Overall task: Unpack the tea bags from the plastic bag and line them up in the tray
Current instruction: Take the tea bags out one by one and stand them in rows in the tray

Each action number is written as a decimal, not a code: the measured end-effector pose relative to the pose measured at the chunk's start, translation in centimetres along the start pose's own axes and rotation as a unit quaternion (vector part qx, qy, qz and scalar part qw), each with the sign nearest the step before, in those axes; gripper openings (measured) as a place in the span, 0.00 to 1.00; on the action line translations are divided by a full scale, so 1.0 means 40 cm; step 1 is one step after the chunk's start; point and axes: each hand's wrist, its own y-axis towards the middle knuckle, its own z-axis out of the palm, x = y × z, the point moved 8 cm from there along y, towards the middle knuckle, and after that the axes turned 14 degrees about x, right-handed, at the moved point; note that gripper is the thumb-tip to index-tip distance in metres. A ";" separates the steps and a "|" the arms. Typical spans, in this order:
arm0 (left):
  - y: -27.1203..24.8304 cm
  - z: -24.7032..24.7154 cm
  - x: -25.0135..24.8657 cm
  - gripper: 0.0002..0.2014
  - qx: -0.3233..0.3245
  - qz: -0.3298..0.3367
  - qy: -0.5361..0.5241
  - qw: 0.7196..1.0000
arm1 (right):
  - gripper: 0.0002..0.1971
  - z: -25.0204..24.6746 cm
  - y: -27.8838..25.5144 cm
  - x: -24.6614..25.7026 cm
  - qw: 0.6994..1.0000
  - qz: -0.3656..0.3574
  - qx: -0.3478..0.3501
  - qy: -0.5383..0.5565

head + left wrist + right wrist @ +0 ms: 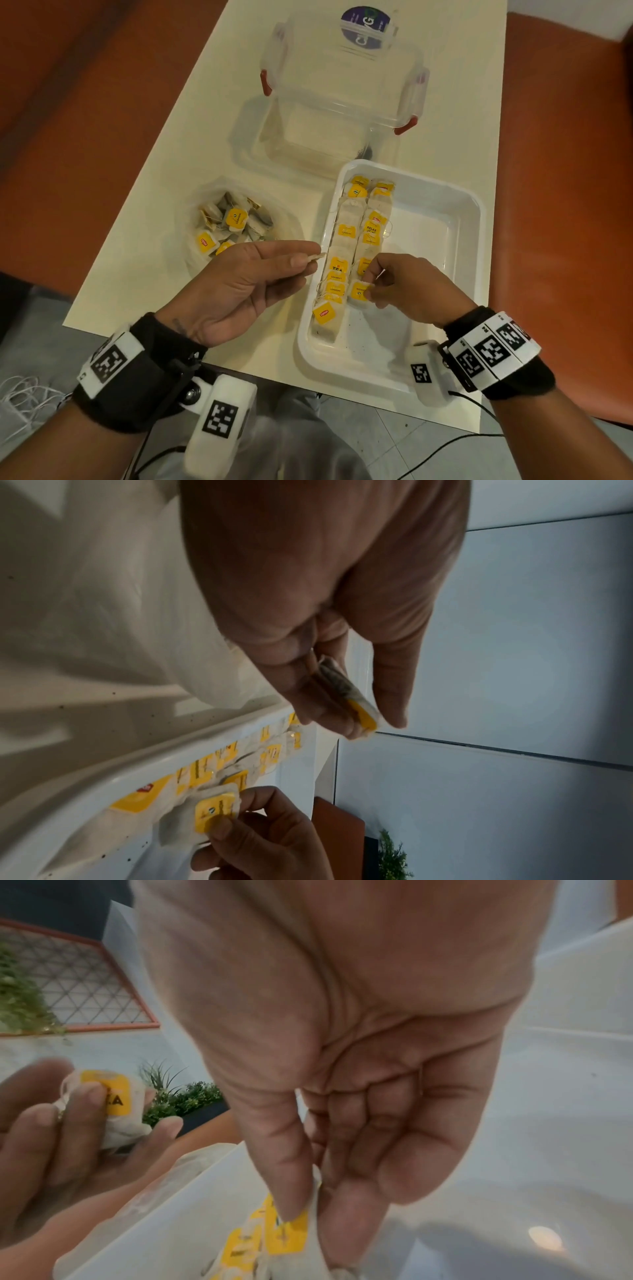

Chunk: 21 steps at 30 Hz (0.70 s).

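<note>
right now the right hand (407, 287) pinches a yellow-tagged tea bag (359, 293) between thumb and fingertips, at the near end of the right-hand row in the white tray (445, 212). just left of the tray's rim, the left hand (246, 284) grips another tea bag (356, 707) edgewise between thumb and straight fingers, palm up. two rows of tea bags (356, 240) run near to far along the tray's left side. further left, the plastic bag (236, 222) holds more. beyond them stands a clear lidded container (342, 85).
</note>
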 end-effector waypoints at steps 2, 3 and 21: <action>-0.002 -0.002 -0.002 0.15 0.002 0.001 0.007 1.000 | 0.06 -0.006 0.005 0.001 1.000 0.007 -0.004 -0.011; -0.002 -0.003 -0.002 0.15 0.003 0.001 0.015 1.000 | 0.06 -0.007 0.007 0.001 1.000 0.011 -0.003 -0.013; -0.007 -0.007 -0.008 0.05 -0.022 -0.001 0.191 0.981 | 0.08 -0.042 0.032 -0.011 0.995 0.049 -0.047 -0.076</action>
